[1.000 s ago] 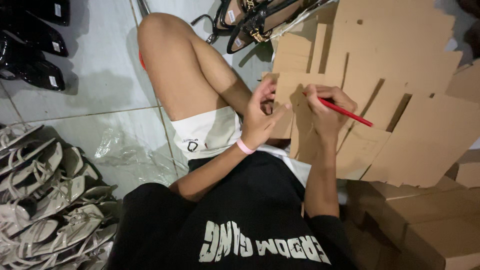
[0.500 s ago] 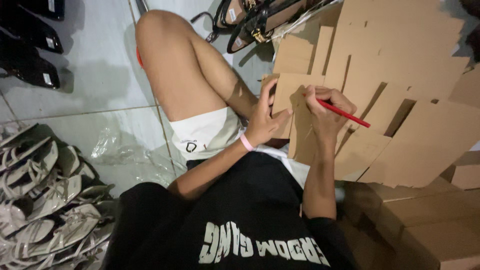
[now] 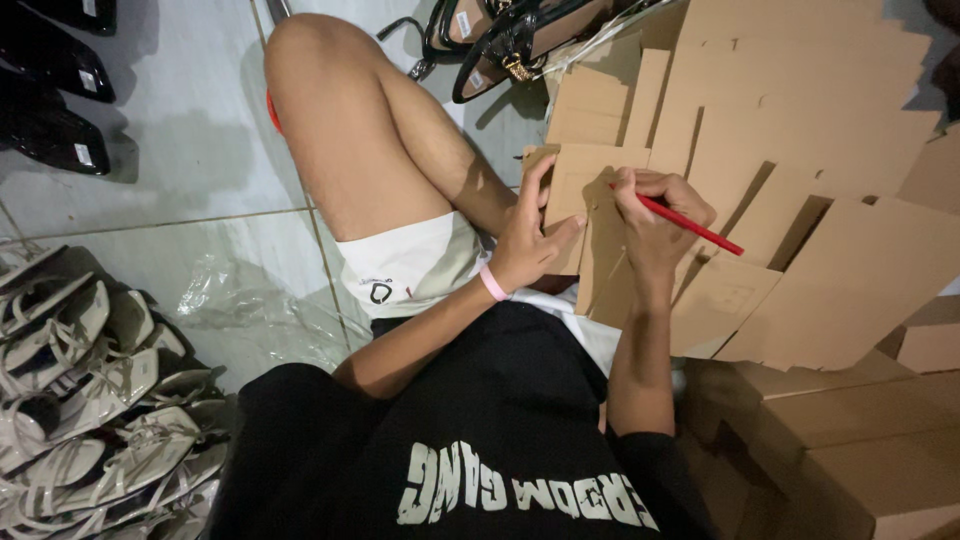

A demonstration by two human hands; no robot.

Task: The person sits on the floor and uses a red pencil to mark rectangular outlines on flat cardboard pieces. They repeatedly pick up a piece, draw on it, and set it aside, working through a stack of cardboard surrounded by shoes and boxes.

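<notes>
Lying lower left: pale strappy sandals (image 3: 90, 400) heaped on tiled floor (image 3: 180, 150). Centre frame: left hand (image 3: 528, 238), fingers spread and released, bracing flat cardboard box blank (image 3: 585, 215). Just right: right hand (image 3: 655, 215), fingers clenched around red pencil (image 3: 690, 225), tip on cardboard.
</notes>
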